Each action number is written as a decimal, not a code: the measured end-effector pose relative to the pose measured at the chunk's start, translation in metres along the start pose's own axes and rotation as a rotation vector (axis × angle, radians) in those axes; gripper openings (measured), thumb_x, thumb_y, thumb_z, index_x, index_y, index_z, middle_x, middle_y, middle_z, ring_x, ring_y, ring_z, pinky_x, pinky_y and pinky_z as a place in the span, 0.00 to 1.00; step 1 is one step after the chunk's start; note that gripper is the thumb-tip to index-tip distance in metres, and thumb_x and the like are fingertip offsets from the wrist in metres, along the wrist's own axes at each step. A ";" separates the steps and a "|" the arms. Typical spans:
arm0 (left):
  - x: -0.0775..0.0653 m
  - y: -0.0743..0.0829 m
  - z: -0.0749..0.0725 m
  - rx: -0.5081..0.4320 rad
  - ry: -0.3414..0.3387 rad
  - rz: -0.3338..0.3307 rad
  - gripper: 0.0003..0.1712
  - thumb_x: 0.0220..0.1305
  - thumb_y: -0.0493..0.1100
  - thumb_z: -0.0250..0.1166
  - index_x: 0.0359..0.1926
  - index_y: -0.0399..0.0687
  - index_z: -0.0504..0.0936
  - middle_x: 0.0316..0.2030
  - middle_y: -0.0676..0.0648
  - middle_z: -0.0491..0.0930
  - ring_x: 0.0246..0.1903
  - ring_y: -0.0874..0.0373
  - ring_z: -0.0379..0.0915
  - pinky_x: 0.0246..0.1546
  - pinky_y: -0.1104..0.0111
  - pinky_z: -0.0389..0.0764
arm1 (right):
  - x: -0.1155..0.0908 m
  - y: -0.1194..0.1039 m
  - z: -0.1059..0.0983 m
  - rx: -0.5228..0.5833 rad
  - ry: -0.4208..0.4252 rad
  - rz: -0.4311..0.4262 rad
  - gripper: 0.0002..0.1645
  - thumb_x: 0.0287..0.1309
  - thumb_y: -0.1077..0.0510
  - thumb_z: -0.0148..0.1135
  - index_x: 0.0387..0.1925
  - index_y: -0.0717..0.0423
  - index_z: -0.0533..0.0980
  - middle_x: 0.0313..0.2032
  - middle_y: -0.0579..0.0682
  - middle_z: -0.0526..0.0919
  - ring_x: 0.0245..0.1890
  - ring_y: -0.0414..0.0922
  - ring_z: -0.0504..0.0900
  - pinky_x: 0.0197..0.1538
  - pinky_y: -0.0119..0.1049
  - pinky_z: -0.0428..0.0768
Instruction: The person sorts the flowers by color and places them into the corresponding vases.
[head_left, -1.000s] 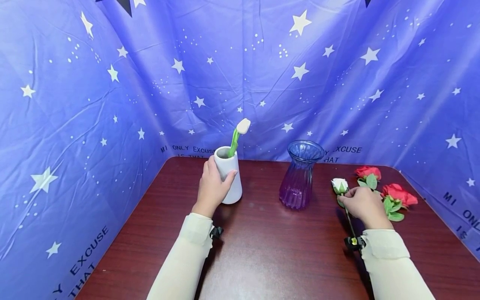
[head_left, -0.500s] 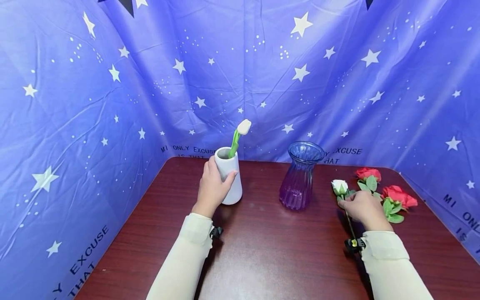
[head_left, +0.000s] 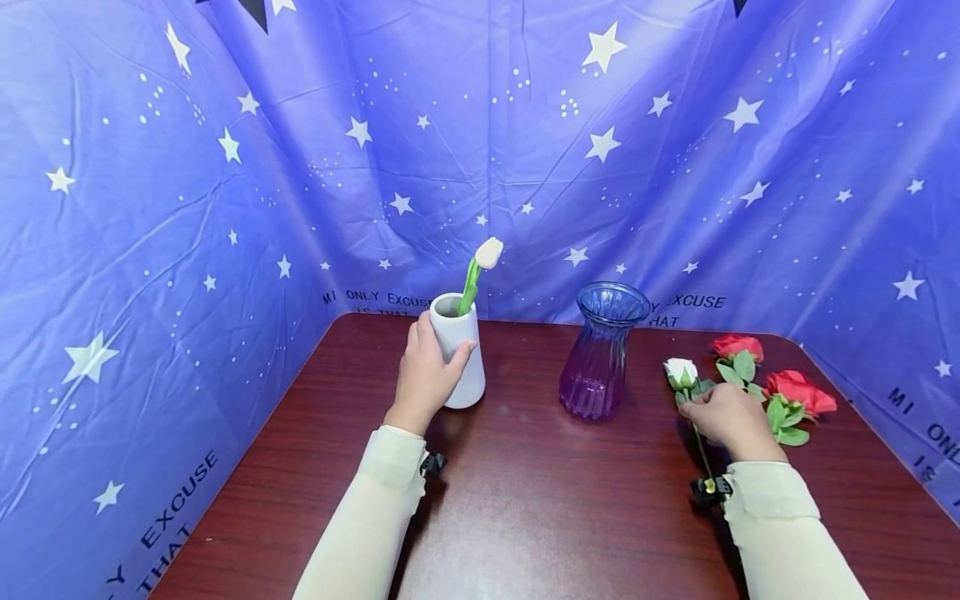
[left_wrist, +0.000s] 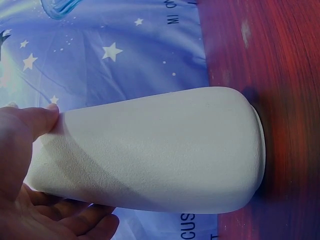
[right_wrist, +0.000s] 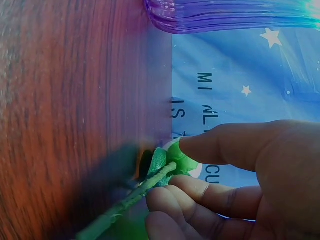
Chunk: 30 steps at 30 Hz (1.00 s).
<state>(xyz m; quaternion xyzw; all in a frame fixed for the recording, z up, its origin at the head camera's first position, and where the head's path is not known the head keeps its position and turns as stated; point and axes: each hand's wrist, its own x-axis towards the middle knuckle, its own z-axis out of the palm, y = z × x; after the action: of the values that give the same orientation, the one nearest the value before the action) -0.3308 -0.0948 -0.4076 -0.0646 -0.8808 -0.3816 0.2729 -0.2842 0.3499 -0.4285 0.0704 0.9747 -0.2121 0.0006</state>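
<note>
My left hand [head_left: 429, 371] grips the upper part of a white vase [head_left: 467, 379], with the thumb on one side and the fingers round the other. The vase stands upright on the table; a white tulip [head_left: 489, 252] with green leaves leans from its mouth. In the left wrist view the vase [left_wrist: 160, 155] lies across the picture. On the right, my right hand [head_left: 731, 417] pinches a white rose [head_left: 681, 372] by the stem just under its head. In the right wrist view the green stem [right_wrist: 132, 197] runs down past the curled fingertips [right_wrist: 162, 197].
A ribbed blue-and-purple glass vase [head_left: 596, 367] stands between the hands. Two red roses, one at the back [head_left: 738, 347] and one nearer [head_left: 798, 390], lie beyond the right hand on the dark red wooden table [head_left: 555, 500]. A blue star-printed cloth [head_left: 450, 167] encloses the back and sides.
The right hand has slid slightly down the white rose's stem, toward me. The left hand and the white vase have stayed in place.
</note>
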 end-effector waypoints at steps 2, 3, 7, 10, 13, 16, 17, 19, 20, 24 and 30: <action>0.000 0.000 0.000 0.001 -0.004 -0.003 0.46 0.63 0.58 0.72 0.72 0.43 0.63 0.55 0.39 0.74 0.47 0.38 0.81 0.48 0.45 0.83 | 0.000 0.001 0.001 0.004 -0.001 0.001 0.21 0.60 0.45 0.64 0.16 0.49 0.76 0.14 0.44 0.73 0.23 0.48 0.74 0.26 0.39 0.68; 0.000 0.000 0.000 0.001 -0.006 -0.005 0.46 0.63 0.58 0.72 0.72 0.43 0.63 0.55 0.39 0.74 0.47 0.38 0.80 0.48 0.45 0.83 | 0.000 0.001 0.001 0.007 -0.002 0.001 0.21 0.60 0.45 0.64 0.15 0.48 0.75 0.14 0.43 0.72 0.22 0.48 0.74 0.25 0.39 0.68; 0.000 0.001 -0.001 0.002 -0.011 -0.008 0.46 0.63 0.58 0.72 0.72 0.43 0.62 0.55 0.39 0.74 0.47 0.38 0.80 0.48 0.45 0.82 | 0.001 0.002 0.002 0.003 -0.003 0.001 0.23 0.60 0.45 0.64 0.13 0.47 0.71 0.13 0.43 0.69 0.21 0.47 0.72 0.25 0.39 0.66; 0.000 0.002 -0.001 0.000 -0.012 -0.007 0.46 0.63 0.58 0.72 0.72 0.42 0.62 0.55 0.39 0.73 0.48 0.38 0.80 0.48 0.45 0.82 | 0.000 0.001 0.002 0.000 -0.002 0.000 0.23 0.59 0.45 0.64 0.13 0.47 0.70 0.13 0.43 0.68 0.22 0.47 0.71 0.25 0.39 0.65; 0.000 0.002 -0.001 -0.002 -0.014 -0.008 0.46 0.63 0.58 0.72 0.72 0.43 0.62 0.55 0.39 0.73 0.48 0.38 0.80 0.49 0.45 0.82 | 0.000 0.000 0.002 0.000 -0.002 0.001 0.23 0.58 0.45 0.65 0.13 0.47 0.69 0.13 0.42 0.67 0.21 0.47 0.70 0.25 0.39 0.65; 0.000 0.002 -0.001 -0.004 -0.013 -0.007 0.46 0.63 0.58 0.72 0.72 0.43 0.62 0.56 0.39 0.73 0.48 0.38 0.80 0.49 0.45 0.82 | -0.001 -0.001 0.002 0.000 -0.001 -0.003 0.24 0.58 0.45 0.65 0.12 0.46 0.69 0.13 0.42 0.67 0.20 0.46 0.69 0.25 0.38 0.64; 0.000 0.002 -0.001 -0.005 -0.011 -0.006 0.46 0.63 0.58 0.72 0.72 0.43 0.62 0.56 0.39 0.73 0.48 0.38 0.80 0.49 0.45 0.82 | -0.001 -0.001 0.002 -0.001 0.001 -0.006 0.24 0.58 0.46 0.65 0.12 0.46 0.68 0.13 0.42 0.66 0.20 0.46 0.69 0.25 0.38 0.64; 0.000 0.002 -0.001 -0.003 -0.007 -0.003 0.46 0.62 0.58 0.72 0.72 0.43 0.63 0.56 0.38 0.74 0.48 0.38 0.80 0.49 0.44 0.82 | -0.001 -0.001 0.003 -0.006 0.005 -0.014 0.25 0.58 0.46 0.65 0.11 0.46 0.67 0.12 0.42 0.65 0.19 0.46 0.68 0.24 0.38 0.63; 0.000 0.002 -0.001 -0.003 -0.006 -0.001 0.46 0.62 0.58 0.72 0.72 0.42 0.63 0.55 0.38 0.74 0.48 0.37 0.80 0.48 0.44 0.82 | -0.001 -0.001 0.003 -0.009 0.006 -0.016 0.26 0.58 0.46 0.65 0.10 0.46 0.67 0.12 0.42 0.65 0.18 0.46 0.68 0.24 0.38 0.63; 0.000 0.001 0.000 0.002 -0.002 0.001 0.46 0.62 0.57 0.73 0.72 0.42 0.63 0.55 0.38 0.74 0.48 0.37 0.80 0.48 0.44 0.82 | -0.001 0.000 0.004 -0.020 0.010 -0.023 0.28 0.58 0.46 0.66 0.09 0.46 0.65 0.11 0.41 0.63 0.17 0.46 0.67 0.24 0.39 0.63; 0.000 0.001 0.000 0.001 -0.004 0.000 0.46 0.62 0.58 0.73 0.72 0.42 0.63 0.55 0.38 0.74 0.48 0.38 0.80 0.48 0.45 0.82 | 0.000 0.001 0.006 -0.044 -0.004 -0.020 0.26 0.57 0.49 0.68 0.09 0.46 0.68 0.11 0.42 0.66 0.18 0.46 0.70 0.26 0.39 0.66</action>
<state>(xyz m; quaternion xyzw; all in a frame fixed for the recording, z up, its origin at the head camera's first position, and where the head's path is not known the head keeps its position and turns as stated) -0.3304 -0.0942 -0.4066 -0.0654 -0.8816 -0.3808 0.2711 -0.2845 0.3487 -0.4345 0.0604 0.9797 -0.1909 0.0019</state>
